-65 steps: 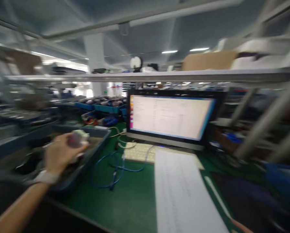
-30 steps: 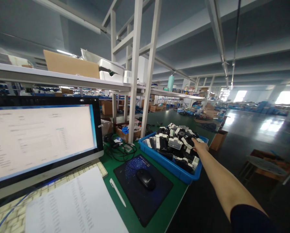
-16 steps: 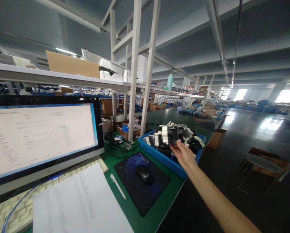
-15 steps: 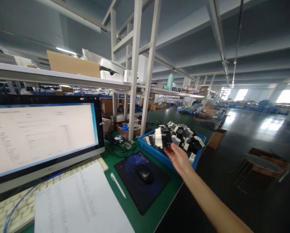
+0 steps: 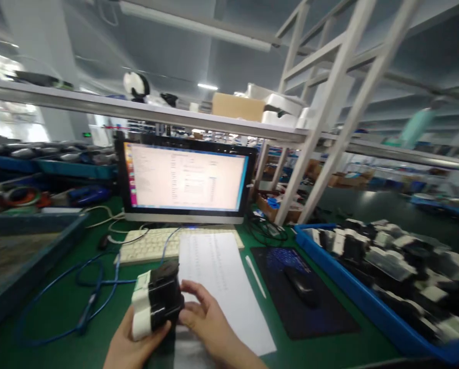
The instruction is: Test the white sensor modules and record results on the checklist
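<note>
Green table [image 5: 310, 353], illegible sheet [image 5: 227, 282], handheld unit [image 5: 158, 300]

left hand [image 5: 131, 351]: partly behind held unit [image 5: 163, 298] | screen text [image 5: 194, 179]: illegible | blue bin [image 5: 362, 294]: cropped right

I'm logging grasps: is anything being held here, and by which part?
A black-and-white unit. The left grip holds it low, thumb at the black part's lower edge; the right grip has fingertips at its black end.
</note>
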### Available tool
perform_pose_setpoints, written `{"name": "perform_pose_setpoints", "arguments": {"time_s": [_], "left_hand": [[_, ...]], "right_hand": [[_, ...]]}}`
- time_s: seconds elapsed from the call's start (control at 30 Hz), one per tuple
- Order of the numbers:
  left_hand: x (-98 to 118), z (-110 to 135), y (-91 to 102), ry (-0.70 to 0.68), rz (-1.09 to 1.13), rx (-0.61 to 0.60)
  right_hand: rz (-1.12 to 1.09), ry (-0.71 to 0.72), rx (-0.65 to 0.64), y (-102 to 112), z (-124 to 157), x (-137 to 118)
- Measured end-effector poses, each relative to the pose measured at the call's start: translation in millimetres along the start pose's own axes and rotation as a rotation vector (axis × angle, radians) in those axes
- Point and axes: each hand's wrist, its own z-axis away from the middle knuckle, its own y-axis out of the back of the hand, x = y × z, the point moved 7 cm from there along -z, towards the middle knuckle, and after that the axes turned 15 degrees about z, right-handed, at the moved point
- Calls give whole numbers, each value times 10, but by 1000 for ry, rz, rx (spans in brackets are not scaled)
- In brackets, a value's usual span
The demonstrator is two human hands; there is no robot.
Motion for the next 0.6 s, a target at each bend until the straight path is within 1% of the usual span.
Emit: {"name": "perform_pose_setpoints", "arguments": {"time_s": [0.03, 0.1, 0.13, 0.2, 0.23, 0.27, 0.33, 0.4, 0.5, 0.53, 0.6], "left_hand": [[111, -20, 133, -95, -88, 40], [331, -37, 307, -312, -347, 50], [416, -36, 336, -418, -492, 14], [516, -20, 312, -614, -765, -91], [530, -16, 278, -685, -877, -143], [527, -24, 243, -728, -975, -184], [505, -72, 183, -742, -1117, -228], [479, -123, 133, -698, -1185, -274], [464, -117, 102, -627, -1183, -344], [464, -94, 114, -604, -1159, -347], [458, -34, 170, -562, -1087, -299]], "right_hand": [[53, -24, 23, 40, -17, 18], [149, -42, 104, 154, -64, 44], [191, -29, 137, 196, -88, 49], [277, 25, 161, 207, -125, 42], [330, 59, 153, 173, -139, 30], [391, 92, 137, 120, -151, 14], [528, 164, 108, -19, -180, -32], [651, 237, 106, -156, -223, -85], [747, 306, 137, -297, -307, -123], [759, 308, 148, -324, -335, -117], [779, 290, 163, -357, -376, -88]]}}
